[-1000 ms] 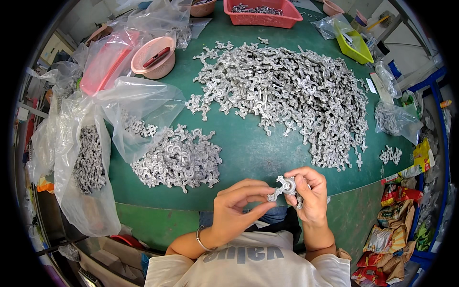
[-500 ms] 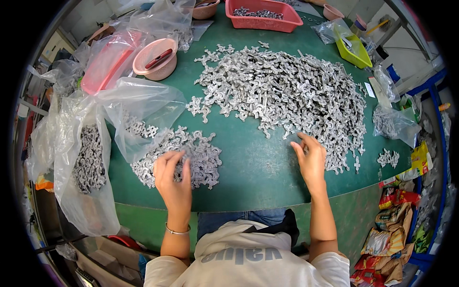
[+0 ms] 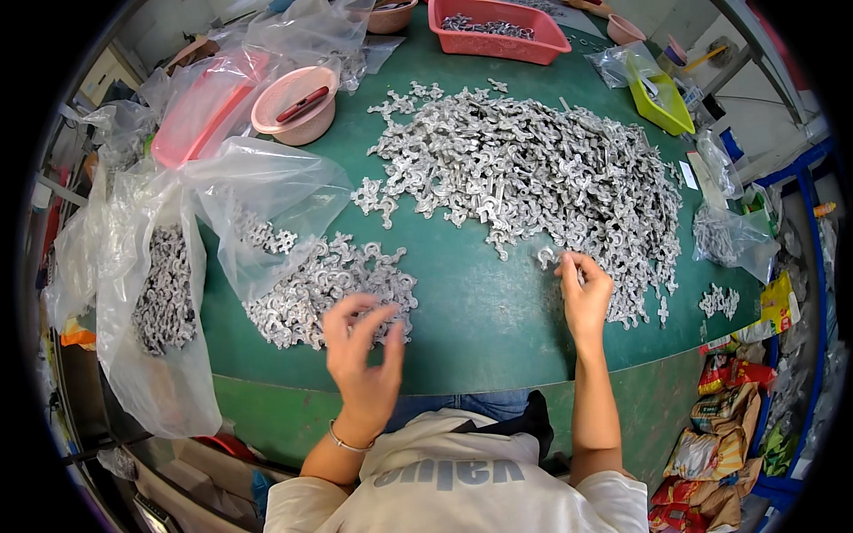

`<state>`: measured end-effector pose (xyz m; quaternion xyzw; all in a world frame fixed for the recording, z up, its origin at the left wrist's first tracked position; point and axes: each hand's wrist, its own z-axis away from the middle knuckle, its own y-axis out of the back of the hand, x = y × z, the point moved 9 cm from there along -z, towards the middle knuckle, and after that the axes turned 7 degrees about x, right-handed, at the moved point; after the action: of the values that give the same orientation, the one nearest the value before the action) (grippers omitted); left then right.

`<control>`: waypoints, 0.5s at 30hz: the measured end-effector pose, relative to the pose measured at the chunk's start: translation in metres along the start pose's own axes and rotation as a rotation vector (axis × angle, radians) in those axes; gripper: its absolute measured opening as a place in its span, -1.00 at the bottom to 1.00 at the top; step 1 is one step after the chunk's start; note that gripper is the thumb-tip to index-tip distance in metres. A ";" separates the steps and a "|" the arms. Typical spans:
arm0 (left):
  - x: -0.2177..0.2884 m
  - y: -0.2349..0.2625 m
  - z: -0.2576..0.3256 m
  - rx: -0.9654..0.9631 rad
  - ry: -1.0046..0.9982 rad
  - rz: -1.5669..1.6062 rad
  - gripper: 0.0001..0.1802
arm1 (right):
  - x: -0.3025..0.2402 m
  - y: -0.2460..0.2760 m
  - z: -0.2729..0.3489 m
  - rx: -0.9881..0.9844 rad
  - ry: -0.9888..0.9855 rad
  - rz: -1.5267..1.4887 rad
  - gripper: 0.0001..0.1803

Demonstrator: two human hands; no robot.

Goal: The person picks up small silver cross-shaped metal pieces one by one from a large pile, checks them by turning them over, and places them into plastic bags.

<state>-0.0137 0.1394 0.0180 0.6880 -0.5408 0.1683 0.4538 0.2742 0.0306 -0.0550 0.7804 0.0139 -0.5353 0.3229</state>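
My right hand pinches a small grey metal casting at the near edge of a large heap of like castings. My left hand, slightly blurred, has its fingers apart and nothing in them. It hovers at the near right side of a smaller pile of castings. A clear plastic bag lies partly over that pile's far left side. Further left, another clear bag holds more castings.
A pink bowl with a red-handled tool stands at the back left. Behind the heap is a red tray of metal parts. A yellow-green tray stands at the back right, with a bag of parts nearer.
My right hand has closed on a casting at the heap's edge. My left hand has moved right and a little nearer, its fingers spreading.
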 end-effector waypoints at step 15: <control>0.025 -0.074 0.017 -0.382 0.428 0.920 -0.73 | -0.072 -0.004 0.082 -0.385 -0.376 -0.835 -0.88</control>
<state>0.0573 0.1105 -0.0057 0.2357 -0.7025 0.3849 0.5502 0.1739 0.0146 -0.0143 0.5244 0.3655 -0.7380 0.2163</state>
